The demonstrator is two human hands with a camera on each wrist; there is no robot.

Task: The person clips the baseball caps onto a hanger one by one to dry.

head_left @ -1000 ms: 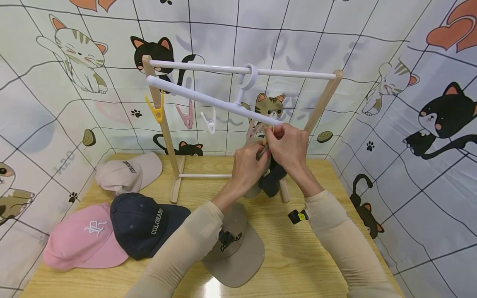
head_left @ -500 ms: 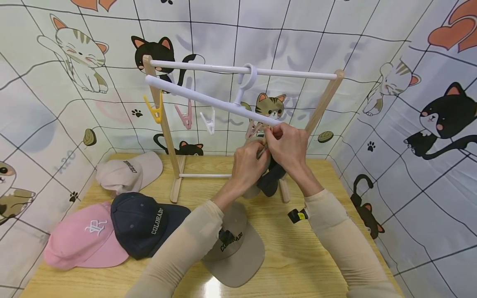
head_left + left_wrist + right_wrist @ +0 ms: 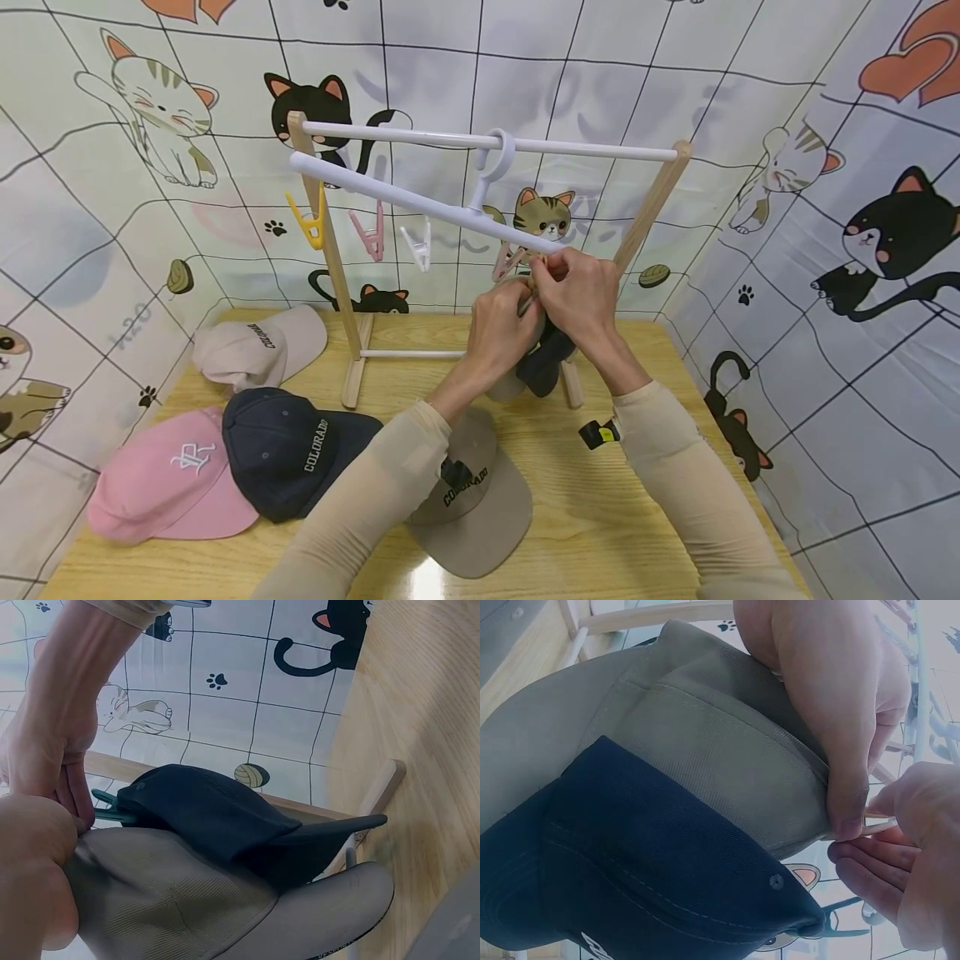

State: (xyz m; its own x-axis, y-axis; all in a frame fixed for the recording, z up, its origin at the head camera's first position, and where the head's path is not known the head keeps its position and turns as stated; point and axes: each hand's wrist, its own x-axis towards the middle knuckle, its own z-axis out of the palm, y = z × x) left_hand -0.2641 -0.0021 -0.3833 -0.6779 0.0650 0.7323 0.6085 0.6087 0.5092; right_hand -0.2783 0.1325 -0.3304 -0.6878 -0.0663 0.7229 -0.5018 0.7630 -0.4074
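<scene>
Only the hanger [image 3: 420, 202] has shifted slightly leftward; my left hand [image 3: 501, 325] still pinches the grey cap [image 3: 712, 754] hanging beneath it, my right [image 3: 581, 292] a clip [image 3: 877, 827] just above, so the work sits at the same stage.

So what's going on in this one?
A person works with both hands by the lower right end of a tilted pale hanger, hooked over a rack's top bar. The left hand grips a grey-brown cap by its edge; the right hand pinches a partly hidden clip there. Whether it has caught the cap isn't clear. Beside it, a navy cap hangs from a teal clip. Four more caps, including a pink cap, lie on the table.
</scene>
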